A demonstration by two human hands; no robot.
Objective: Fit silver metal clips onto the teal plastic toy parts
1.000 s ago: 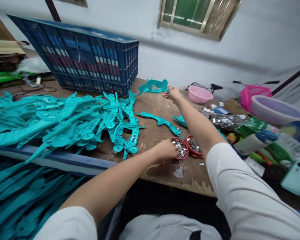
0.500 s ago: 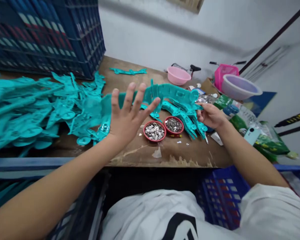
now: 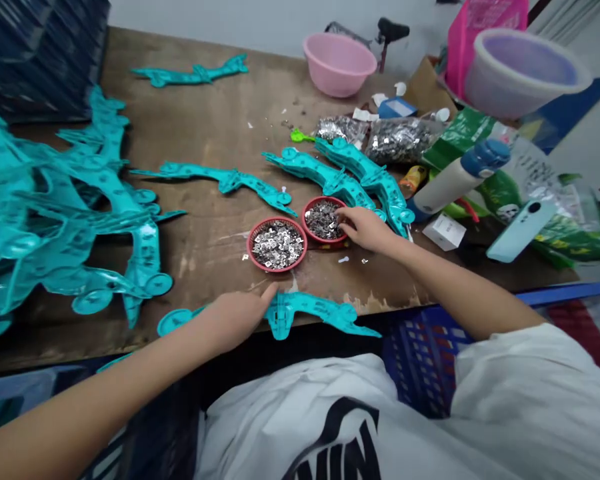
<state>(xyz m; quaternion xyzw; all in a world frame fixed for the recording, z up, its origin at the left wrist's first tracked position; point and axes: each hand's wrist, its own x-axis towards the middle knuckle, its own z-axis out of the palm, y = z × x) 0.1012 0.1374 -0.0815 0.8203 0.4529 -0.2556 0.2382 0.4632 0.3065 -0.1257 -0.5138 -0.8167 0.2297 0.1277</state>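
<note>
My left hand (image 3: 237, 319) is closed on a long turquoise plastic part (image 3: 325, 310) at the table's front edge. The part's round end sticks out to the left and its pointed end to the right. My right hand (image 3: 367, 228) reaches into the right red bowl (image 3: 307, 230), its fingertips pinched among small dark metal pieces (image 3: 324, 220). Whatever those fingertips hold is too small to make out. Beside it stands another red bowl (image 3: 250, 250) full of shiny metal clips (image 3: 279, 245). Another turquoise part (image 3: 230, 179) lies just behind the bowls.
A heap of turquoise parts (image 3: 100, 180) covers the left side, below a dark blue crate (image 3: 40, 53). Two more parts (image 3: 375, 177) lie at right, near bags of metal pieces (image 3: 403, 139). A bottle (image 3: 455, 177), phone (image 3: 523, 230) and pink basin (image 3: 340, 63) stand farther off.
My left hand, spread open before, is now closed on the turquoise part at the front edge. My right hand has moved from a raised turquoise part's end into the bowl. The view has tilted down.
</note>
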